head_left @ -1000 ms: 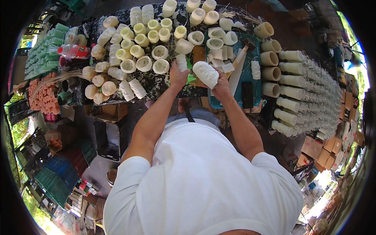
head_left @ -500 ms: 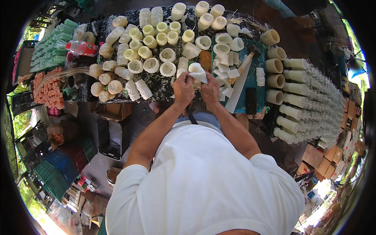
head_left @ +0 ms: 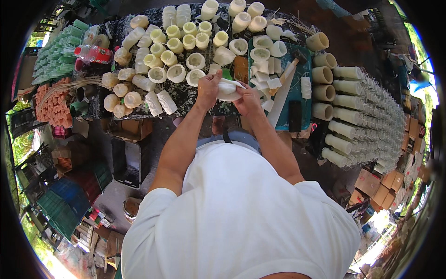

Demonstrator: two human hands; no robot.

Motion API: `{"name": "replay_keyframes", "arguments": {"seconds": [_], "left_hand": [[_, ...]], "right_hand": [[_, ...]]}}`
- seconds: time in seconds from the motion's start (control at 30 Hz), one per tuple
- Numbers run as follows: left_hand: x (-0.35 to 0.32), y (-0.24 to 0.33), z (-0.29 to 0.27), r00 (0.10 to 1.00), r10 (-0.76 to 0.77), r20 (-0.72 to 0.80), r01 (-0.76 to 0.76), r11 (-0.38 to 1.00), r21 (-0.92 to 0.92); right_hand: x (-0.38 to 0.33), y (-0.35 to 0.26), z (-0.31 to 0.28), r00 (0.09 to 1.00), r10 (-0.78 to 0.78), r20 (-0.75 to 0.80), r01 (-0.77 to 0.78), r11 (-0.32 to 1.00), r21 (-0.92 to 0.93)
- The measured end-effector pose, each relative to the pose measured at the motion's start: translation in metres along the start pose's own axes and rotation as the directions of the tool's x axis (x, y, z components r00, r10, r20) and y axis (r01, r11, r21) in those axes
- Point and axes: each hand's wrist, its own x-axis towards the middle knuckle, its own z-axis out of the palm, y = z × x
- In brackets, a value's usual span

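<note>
Between my two hands, over the near edge of the table, is a white pliable wax-like piece [head_left: 227, 89], stretched flat and rounded. My left hand [head_left: 208, 91] pinches its left side, thumb on top. My right hand [head_left: 248, 99] grips the right side with bent fingers. Just beyond lie hollow white wax-like cups [head_left: 195, 77] and a small green item [head_left: 226, 74]. Beside my right hand, a teal tray [head_left: 304, 93] holds white blocks [head_left: 262, 76], a hammer [head_left: 297, 59], a long pale flat strip [head_left: 281, 104] and a black slab [head_left: 295, 116].
Pale green cups [head_left: 174, 45] crowd the table's middle. Cream cylinders [head_left: 318, 42] and rows of wicked white candles [head_left: 348, 87] stand at right. A bottle with a red label [head_left: 95, 54], green sticks [head_left: 58, 56] and orange pieces [head_left: 53, 107] are at left. A black crate [head_left: 126, 162] sits below.
The white piece has gone from bunched and upright to flatter and wider. My left hand has shifted left, the hands have moved farther apart, and the view has shifted slightly.
</note>
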Motion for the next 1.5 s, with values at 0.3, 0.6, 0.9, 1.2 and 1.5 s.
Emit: {"name": "replay_keyframes", "arguments": {"seconds": [0.3,0.6,0.9,1.2,1.5], "left_hand": [[0.018,0.010,0.023,0.726,-0.451,0.520,0.503,0.863,0.047],[0.021,0.021,-0.009,0.881,-0.237,0.409,0.323,0.933,-0.156],[0.013,0.054,0.009,0.914,-0.125,0.387,0.015,0.961,0.275],[-0.017,0.121,-0.004,0.767,0.523,0.372,-0.517,0.162,0.840],[0.048,0.180,-0.057,0.685,0.464,0.562,-0.668,0.091,0.739]], "right_hand": [[0.070,-0.025,-0.046,0.983,0.080,0.166,-0.065,0.994,-0.088],[0.057,-0.033,0.008,0.983,0.011,0.185,0.086,0.859,-0.505],[0.038,-0.050,-0.021,0.963,-0.018,0.268,0.138,0.889,-0.437],[0.019,-0.063,0.028,0.948,-0.222,0.229,0.319,0.698,-0.641],[0.037,-0.072,0.105,0.948,-0.204,0.243,0.312,0.452,-0.836]]}}
